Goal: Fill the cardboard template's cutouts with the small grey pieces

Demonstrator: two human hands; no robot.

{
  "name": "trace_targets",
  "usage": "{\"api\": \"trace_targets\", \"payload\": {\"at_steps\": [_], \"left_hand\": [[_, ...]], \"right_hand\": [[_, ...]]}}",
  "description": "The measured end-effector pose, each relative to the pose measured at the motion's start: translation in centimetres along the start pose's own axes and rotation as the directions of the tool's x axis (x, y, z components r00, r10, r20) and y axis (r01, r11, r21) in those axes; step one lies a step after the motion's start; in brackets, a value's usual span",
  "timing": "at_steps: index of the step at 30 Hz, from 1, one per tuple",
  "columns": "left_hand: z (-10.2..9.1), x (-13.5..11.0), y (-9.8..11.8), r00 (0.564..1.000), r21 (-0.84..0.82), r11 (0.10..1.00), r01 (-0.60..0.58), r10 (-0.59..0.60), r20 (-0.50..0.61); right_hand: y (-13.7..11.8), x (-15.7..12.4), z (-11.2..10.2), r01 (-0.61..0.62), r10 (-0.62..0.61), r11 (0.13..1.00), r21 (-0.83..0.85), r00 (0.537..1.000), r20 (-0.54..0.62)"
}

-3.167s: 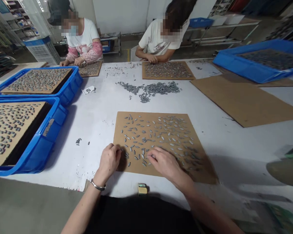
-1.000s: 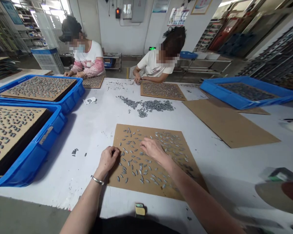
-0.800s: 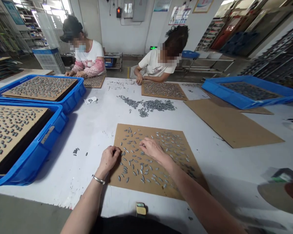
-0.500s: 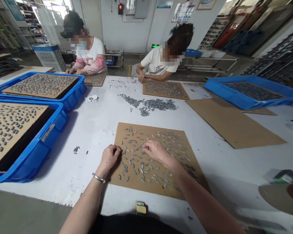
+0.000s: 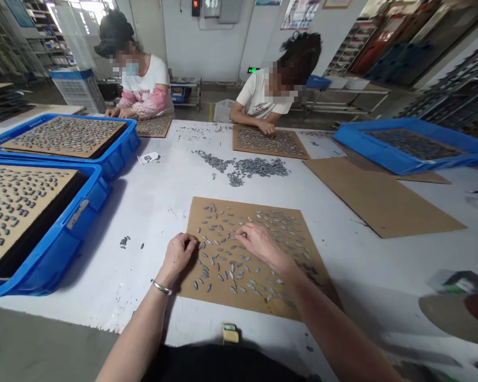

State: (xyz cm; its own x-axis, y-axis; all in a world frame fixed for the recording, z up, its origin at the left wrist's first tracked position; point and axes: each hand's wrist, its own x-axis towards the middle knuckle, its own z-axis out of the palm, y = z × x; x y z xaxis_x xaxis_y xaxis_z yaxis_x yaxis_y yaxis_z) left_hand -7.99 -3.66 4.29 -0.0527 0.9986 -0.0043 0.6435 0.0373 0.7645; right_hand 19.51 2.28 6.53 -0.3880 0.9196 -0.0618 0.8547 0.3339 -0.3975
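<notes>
In front of me lies a brown cardboard sheet [image 5: 239, 305] strewn with several small grey leaf-shaped pieces [image 5: 233, 270]. Over its upper middle, my right hand [image 5: 261, 244] is closed in a pinch, with a small grey piece [image 5: 242, 235] at the fingertips. My left hand [image 5: 179, 252], with a silver bangle [image 5: 161, 287] on its wrist, is beside the sheet's left edge. Its fingers are curled closed, and whatever they hold is hidden. Beyond the sheet, a loose pile of the same grey pieces [image 5: 258, 167] is spread on the white table [image 5: 151, 196].
Blue trays [image 5: 75, 228] with piece-covered sheets stand at left; another blue tray [image 5: 402, 165] is at far right. A bare cardboard sheet [image 5: 386, 207] lies to the right. Two people work across the table at their own sheets [image 5: 266, 143]. A small yellow object [image 5: 230, 334] sits near me.
My right hand has moved slightly up and right over the sheet. My left hand stays beside the edge. The right-hand co-worker's hand has shifted right over their sheet.
</notes>
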Motion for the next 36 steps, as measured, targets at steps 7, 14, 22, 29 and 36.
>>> {"api": "trace_targets", "payload": {"at_steps": [7, 14, 22, 29, 36], "left_hand": [[0.1, 0.1, 0.1, 1.0, 0.037, 0.999, -0.007, 0.006, 0.03], [0.7, -0.1, 0.4, 0.999, 0.077, 0.996, -0.035, 0.033, 0.024], [-0.2, -0.1, 0.0, 1.0, 0.028, 1.0, -0.006, 0.006, -0.015], [0.1, -0.4, 0.8, 0.999, 0.076, 0.996, -0.038, 0.036, 0.024], [1.2, -0.6, 1.6, 0.999, 0.183, 0.982, -0.049, 0.046, 0.021]], "right_hand": [[1.3, -4.8, 0.5, -0.01, 0.01, 1.0, -0.016, 1.0, 0.013], [0.4, -6.1, 2.1, -0.022, 0.022, 0.999, -0.026, 1.0, -0.016], [-0.7, -4.2, 2.6, -0.029, 0.032, 0.994, -0.102, 0.999, 0.034], [0.4, -5.1, 2.3, -0.064, 0.067, 0.998, 0.022, 0.987, -0.147], [1.1, -8.2, 2.3, -0.063, 0.075, 0.995, 0.081, 0.984, -0.161]]}}
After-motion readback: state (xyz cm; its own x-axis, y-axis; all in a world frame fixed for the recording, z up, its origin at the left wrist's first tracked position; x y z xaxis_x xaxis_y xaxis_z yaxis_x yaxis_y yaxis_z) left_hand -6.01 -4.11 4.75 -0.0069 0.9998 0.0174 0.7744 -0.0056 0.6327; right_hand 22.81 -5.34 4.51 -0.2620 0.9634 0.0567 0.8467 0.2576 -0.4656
